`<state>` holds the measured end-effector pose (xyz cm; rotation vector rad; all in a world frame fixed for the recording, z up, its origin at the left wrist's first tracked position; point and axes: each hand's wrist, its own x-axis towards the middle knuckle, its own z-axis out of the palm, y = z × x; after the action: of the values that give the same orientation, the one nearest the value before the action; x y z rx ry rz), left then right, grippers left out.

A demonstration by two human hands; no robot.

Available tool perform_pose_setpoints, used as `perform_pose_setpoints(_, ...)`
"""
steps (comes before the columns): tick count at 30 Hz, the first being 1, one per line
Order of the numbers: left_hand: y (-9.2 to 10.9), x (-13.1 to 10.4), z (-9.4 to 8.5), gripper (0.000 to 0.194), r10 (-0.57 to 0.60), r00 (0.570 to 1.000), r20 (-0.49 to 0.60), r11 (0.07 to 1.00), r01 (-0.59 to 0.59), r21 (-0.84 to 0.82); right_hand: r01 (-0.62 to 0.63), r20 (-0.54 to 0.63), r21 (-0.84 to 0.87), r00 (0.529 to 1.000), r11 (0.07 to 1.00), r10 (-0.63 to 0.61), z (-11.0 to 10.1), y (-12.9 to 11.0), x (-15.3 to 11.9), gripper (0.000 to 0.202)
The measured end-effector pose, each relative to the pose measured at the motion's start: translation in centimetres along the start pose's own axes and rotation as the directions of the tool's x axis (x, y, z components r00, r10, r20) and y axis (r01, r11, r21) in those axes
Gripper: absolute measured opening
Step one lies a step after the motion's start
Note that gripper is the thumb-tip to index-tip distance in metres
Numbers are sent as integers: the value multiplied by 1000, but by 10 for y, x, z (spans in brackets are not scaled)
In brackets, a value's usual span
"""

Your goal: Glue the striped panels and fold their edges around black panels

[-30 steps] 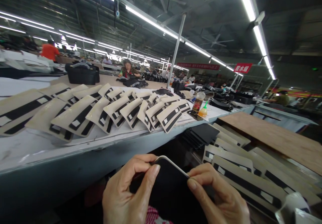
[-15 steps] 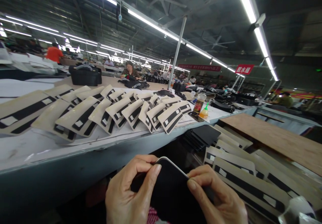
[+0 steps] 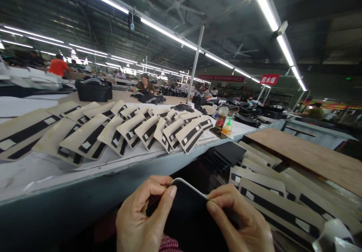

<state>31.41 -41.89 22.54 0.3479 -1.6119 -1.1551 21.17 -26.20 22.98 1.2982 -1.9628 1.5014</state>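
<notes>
Between my two hands is a black panel (image 3: 192,218) with a pale, light-coloured edge along its top and a rounded corner. My left hand (image 3: 147,214) pinches that edge at the corner between thumb and fingers. Further along the same edge, on the right, my right hand (image 3: 237,214) grips it with thumb and forefinger. The panel's lower part drops out of sight below the frame. Rows of beige panels with black strips and white patches (image 3: 86,137) lean on one another on the table (image 3: 113,184) beyond my hands.
More beige panels (image 3: 279,206) are piled at the right, beside a stack of black sheets (image 3: 224,154) and a brown board (image 3: 308,154). A bottle (image 3: 221,119) and a green-tipped glue bottle (image 3: 227,127) stand at the table's edge. Across the table sits a person (image 3: 145,85).
Both hands have shifted slightly left with the black panel, still pinching its edge. The whole view has tilted up a little.
</notes>
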Motion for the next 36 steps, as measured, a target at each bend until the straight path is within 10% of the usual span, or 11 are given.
perform_pose_setpoints(9, -18, 6, -4, 20, -101, 994, 28, 971, 105, -217, 84, 23, -63, 996, 994, -83, -2, -2, 8, 18)
perform_pose_setpoints(17, 9, 10, -1, 19, -276, 952, 134, 933, 299, -202, 73, 40, -56, 997, 996, -71, -9, 3, 13, 19)
perform_pose_setpoints(23, -3, 25, -9, 11, -74, 888, 453, 988, 127, -87, 128, 104, -88, 988, 988, -119, -13, 6, 20, 19)
perform_pose_setpoints(33, 1, 18, -7, 10, -111, 949, 295, 991, 126, -32, 210, 93, -73, 975, 975, -203, -12, -10, 34, 20)
perform_pose_setpoints(36, -1, 22, -10, 27, 43, 956, 289, 999, -40, -17, 207, 104, -59, 974, 977, -200, -13, -11, 37, 19)
